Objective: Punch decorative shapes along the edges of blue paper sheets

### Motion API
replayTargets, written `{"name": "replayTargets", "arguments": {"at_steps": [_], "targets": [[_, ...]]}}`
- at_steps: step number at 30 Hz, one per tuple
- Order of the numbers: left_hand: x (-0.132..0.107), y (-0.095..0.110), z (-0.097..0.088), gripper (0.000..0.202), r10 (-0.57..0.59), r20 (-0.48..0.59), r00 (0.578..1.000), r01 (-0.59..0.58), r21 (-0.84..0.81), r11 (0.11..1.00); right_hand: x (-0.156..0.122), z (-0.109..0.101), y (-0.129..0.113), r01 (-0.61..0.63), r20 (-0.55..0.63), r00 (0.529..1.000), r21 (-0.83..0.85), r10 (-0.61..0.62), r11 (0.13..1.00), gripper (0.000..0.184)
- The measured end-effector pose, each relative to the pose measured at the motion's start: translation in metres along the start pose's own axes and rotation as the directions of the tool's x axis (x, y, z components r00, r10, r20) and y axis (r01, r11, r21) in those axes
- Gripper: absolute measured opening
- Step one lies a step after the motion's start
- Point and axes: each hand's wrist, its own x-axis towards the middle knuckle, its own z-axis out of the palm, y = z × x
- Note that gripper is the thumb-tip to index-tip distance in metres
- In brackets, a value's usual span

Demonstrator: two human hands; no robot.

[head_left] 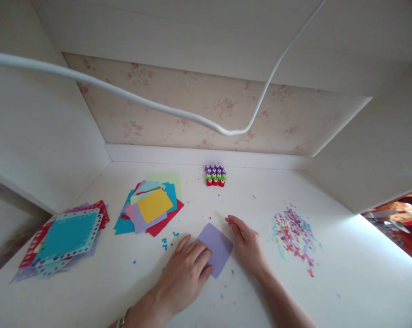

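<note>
A square sheet of purple paper [218,249] lies turned cornerwise on the white tabletop in front of me. My left hand [188,266] rests palm down over its left side, fingers spread and lying flat, with the thumb near the lower edge. Just off the right corner of the sheet, my right hand [245,239] lies on its side. Its fingers are loosely bent and no object shows in them. Small blue paper cutouts [165,243] are scattered left of the sheet.
Farther left are a stack of coloured paper [156,206] and a pile of punched-edge sheets [71,232]. Small craft punches [215,175] stand in rows at the back. A heap of confetti [292,232] lies on the right. A white cable [192,116] hangs across the upper view.
</note>
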Motion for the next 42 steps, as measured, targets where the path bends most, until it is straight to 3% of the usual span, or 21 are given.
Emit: {"name": "replayTargets", "arguments": {"at_steps": [6, 12, 15, 21, 25, 32, 35, 39, 42], "targets": [[-0.005, -0.007, 0.005, 0.027, 0.003, -0.008, 1.0, -0.003, 0.011, 1.0, -0.002, 0.001, -0.001, 0.02, 0.003, 1.0, -0.049, -0.02, 0.999, 0.034], [-0.005, -0.01, 0.007, 0.037, -0.018, -0.004, 1.0, 0.018, 0.055, 0.998, 0.011, 0.001, -0.006, -0.044, -0.008, 0.999, -0.07, 0.044, 0.997, 0.039], [-0.005, -0.01, 0.006, 0.037, -0.019, 0.004, 1.0, 0.018, 0.066, 0.998, 0.039, -0.002, -0.008, -0.008, 0.021, 1.0, -0.114, 0.01, 0.993, 0.04], [-0.006, -0.011, 0.006, 0.037, -0.023, 0.015, 1.0, 0.022, 0.069, 0.997, 0.124, -0.005, -0.009, 0.147, 0.072, 0.989, -0.288, -0.132, 0.946, 0.043], [-0.007, -0.012, 0.008, 0.035, -0.004, -0.009, 1.0, 0.005, 0.072, 0.997, 0.156, -0.002, -0.004, 0.228, 0.136, 0.972, -0.379, -0.19, 0.897, 0.042], [0.0, -0.015, -0.002, 0.023, -0.099, -0.086, 0.991, 0.103, 0.035, 0.994, 0.157, -0.003, 0.014, 0.307, 0.255, 0.944, -0.45, -0.209, 0.839, 0.033], [0.004, -0.024, -0.003, 0.031, -0.152, -0.12, 0.981, 0.161, 0.069, 0.985, 0.154, -0.003, 0.02, 0.312, 0.249, 0.944, -0.449, -0.218, 0.837, 0.035], [0.005, -0.034, 0.002, 0.05, -0.105, -0.077, 0.991, 0.115, 0.131, 0.985, 0.151, 0.001, 0.022, 0.311, 0.244, 0.943, -0.41, -0.225, 0.857, 0.043], [0.003, -0.034, 0.004, 0.055, -0.107, -0.048, 0.993, 0.113, 0.136, 0.984, 0.144, 0.005, 0.018, 0.324, 0.23, 0.94, -0.353, -0.254, 0.878, 0.035]]}}
